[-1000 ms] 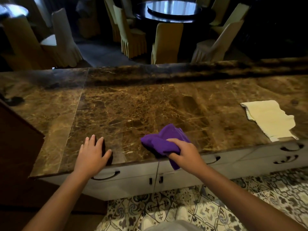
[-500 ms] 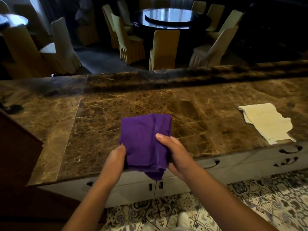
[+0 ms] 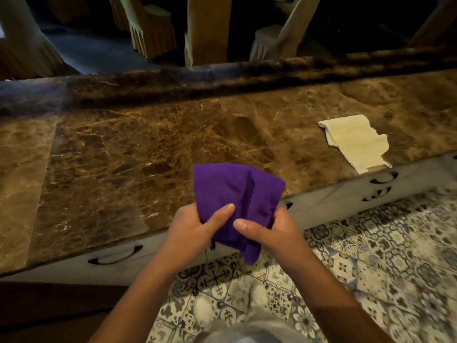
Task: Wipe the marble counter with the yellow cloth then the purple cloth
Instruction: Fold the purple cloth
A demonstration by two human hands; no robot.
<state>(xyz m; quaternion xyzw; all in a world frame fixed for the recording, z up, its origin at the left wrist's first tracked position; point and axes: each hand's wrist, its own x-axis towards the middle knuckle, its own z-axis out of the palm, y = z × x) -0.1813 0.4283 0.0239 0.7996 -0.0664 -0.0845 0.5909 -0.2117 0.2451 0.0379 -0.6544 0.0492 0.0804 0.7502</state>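
Both hands hold the purple cloth (image 3: 235,194) in the air over the front edge of the brown marble counter (image 3: 138,149). My left hand (image 3: 195,229) grips its lower left part, thumb across the front. My right hand (image 3: 269,231) pinches its lower right part. The cloth is bunched, with a corner hanging down below the hands. The yellow cloth (image 3: 356,142) lies flat on the counter at the right, near the front edge, apart from both hands.
White drawers with dark handles (image 3: 115,256) run under the counter. A patterned tile floor (image 3: 371,256) lies below. Covered chairs (image 3: 207,28) stand beyond the counter's raised back ledge (image 3: 272,70). A dark wooden unit (image 3: 49,305) sits at the lower left.
My left hand left the counter edge and took hold of the purple cloth with the right. The cloth was lifted off the marble and spread, then gathered between both hands. The view tilted down.
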